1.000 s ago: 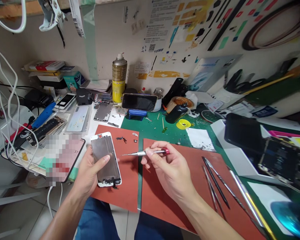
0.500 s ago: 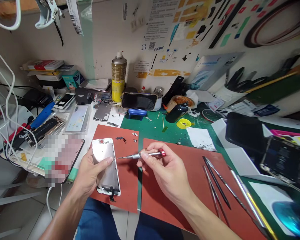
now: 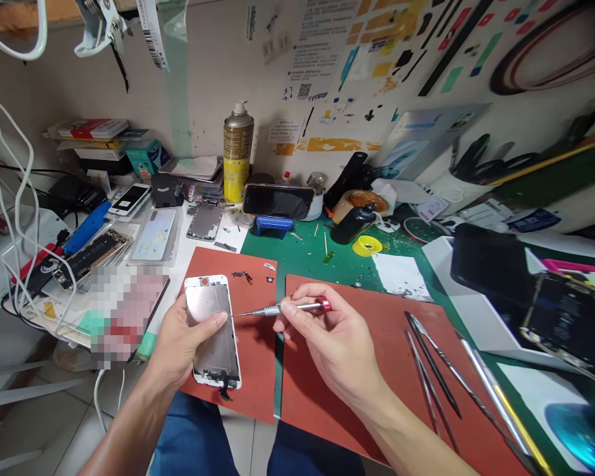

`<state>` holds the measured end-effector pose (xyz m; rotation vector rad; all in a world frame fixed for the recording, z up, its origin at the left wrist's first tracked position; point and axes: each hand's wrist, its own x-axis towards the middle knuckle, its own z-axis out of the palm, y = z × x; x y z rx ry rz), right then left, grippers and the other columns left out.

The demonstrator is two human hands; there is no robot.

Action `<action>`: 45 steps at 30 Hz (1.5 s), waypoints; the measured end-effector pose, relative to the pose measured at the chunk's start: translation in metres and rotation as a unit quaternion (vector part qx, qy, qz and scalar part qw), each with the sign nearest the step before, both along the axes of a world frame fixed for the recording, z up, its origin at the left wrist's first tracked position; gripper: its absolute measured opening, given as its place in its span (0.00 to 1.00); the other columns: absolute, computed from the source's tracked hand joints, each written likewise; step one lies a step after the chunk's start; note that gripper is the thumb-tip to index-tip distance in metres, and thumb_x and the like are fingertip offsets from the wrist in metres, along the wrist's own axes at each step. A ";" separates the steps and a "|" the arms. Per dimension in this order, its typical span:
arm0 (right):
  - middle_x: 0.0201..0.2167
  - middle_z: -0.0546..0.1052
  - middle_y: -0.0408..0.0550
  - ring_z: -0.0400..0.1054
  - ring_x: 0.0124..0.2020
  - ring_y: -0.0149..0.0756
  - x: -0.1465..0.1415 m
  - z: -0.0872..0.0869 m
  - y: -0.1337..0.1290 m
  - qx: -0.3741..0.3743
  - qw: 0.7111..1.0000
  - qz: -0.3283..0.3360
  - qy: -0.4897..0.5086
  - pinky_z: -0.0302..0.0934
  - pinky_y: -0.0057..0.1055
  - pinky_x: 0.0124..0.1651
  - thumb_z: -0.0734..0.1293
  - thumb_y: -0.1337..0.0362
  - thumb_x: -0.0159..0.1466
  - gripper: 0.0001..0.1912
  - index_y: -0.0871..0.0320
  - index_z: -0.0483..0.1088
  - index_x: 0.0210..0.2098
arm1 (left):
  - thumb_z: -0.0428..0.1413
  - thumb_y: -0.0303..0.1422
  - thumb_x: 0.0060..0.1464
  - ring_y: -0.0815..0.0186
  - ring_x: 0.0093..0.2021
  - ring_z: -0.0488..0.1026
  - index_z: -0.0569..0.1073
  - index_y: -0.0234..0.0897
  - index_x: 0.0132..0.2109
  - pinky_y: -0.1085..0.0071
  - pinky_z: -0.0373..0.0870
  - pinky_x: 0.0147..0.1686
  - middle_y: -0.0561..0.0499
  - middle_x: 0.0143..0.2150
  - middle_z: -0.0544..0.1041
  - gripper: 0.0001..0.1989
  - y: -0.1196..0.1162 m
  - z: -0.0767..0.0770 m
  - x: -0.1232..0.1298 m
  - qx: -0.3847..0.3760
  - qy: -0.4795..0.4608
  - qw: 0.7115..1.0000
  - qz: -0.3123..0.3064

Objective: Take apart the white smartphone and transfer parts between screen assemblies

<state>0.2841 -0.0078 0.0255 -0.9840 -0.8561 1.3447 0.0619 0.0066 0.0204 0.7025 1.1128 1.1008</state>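
My left hand [image 3: 181, 340] grips a white-edged phone screen assembly [image 3: 212, 354] by its left side, thumb lying across its metal back plate. A black flex cable hangs from the assembly's lower end. In my right hand [image 3: 327, 337] is a slim metal screwdriver [image 3: 270, 311] with a red end cap, pinched between thumb and fingers and lying nearly level. Its thin tip points left and reaches the assembly's right edge, close to my left thumb; whether it touches a screw is too small to tell. Beyond the assembly, small black parts [image 3: 242, 276] lie on the red-brown mat [image 3: 258, 370].
Tweezers and thin metal tools [image 3: 434, 370] lie on the right-hand mat. A white box [image 3: 469, 304] with phone parts stands further right. At the back are a spray can [image 3: 237, 152], a phone on a blue stand [image 3: 274, 225] and a black bottle [image 3: 354, 223]. More phones [image 3: 153, 235] lie left.
The whole view has shifted slightly. The screwdriver tip is now at the assembly's edge, where a small gap showed before. Both hands keep their grips.
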 end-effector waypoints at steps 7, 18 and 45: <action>0.35 0.82 0.46 0.81 0.32 0.39 0.000 0.004 -0.003 0.026 0.999 -0.014 -0.041 0.75 0.32 0.33 0.79 0.57 0.64 0.13 0.53 0.72 0.40 | 0.76 0.33 0.46 0.61 0.40 0.83 0.76 0.40 0.52 0.66 0.80 0.44 0.50 0.43 0.85 0.27 0.000 0.000 0.001 0.013 0.020 1.000 -0.003; 0.22 0.77 0.41 0.74 0.21 0.35 -0.001 0.007 -0.006 0.059 0.989 -0.067 -0.119 0.68 0.29 0.23 0.77 0.55 0.65 0.13 0.53 0.73 0.36 | 0.76 0.35 0.46 0.59 0.43 0.82 0.77 0.38 0.50 0.68 0.78 0.43 0.47 0.44 0.84 0.26 -0.002 -0.003 -0.001 0.039 0.098 0.994 -0.018; 0.25 0.77 0.41 0.75 0.23 0.33 0.001 0.002 -0.006 0.098 0.989 -0.040 -0.103 0.69 0.28 0.28 0.73 0.58 0.70 0.08 0.54 0.73 0.40 | 0.75 0.34 0.49 0.61 0.44 0.81 0.76 0.39 0.52 0.69 0.78 0.45 0.49 0.44 0.83 0.25 -0.002 -0.003 -0.001 0.043 0.072 0.996 -0.025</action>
